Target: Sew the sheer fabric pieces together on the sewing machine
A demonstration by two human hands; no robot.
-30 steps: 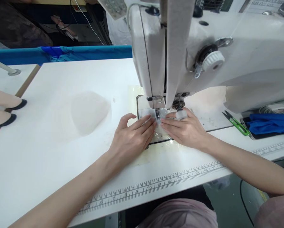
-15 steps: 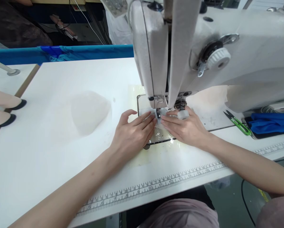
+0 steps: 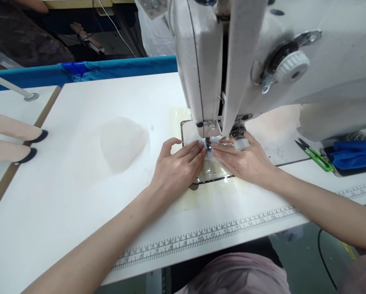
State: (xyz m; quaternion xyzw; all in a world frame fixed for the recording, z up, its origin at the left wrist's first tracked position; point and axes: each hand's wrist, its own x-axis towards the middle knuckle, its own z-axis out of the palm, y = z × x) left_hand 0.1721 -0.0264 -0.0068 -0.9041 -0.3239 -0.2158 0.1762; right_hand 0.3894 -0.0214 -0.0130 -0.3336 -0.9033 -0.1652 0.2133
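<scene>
My left hand lies flat at the left of the presser foot, fingers stretched out together and thumb apart. On the other side my right hand rests with its fingers extended toward the foot, partly behind a white knob of the sewing machine. Under both sets of fingertips is a small whitish, see-through piece of material, mostly hidden by the hands. It lies on the shiny metal needle plate. Neither hand is closed around anything.
Green-handled thread snips lie at the right beside blue cloth on a dark tray. A printed ruler strip runs along the table's front edge. Two pinkish, black-ended shapes jut in from the left.
The camera view has shifted slightly, so the table and machine appear a little further right. Both hands keep nearly the same place beside the presser foot.
</scene>
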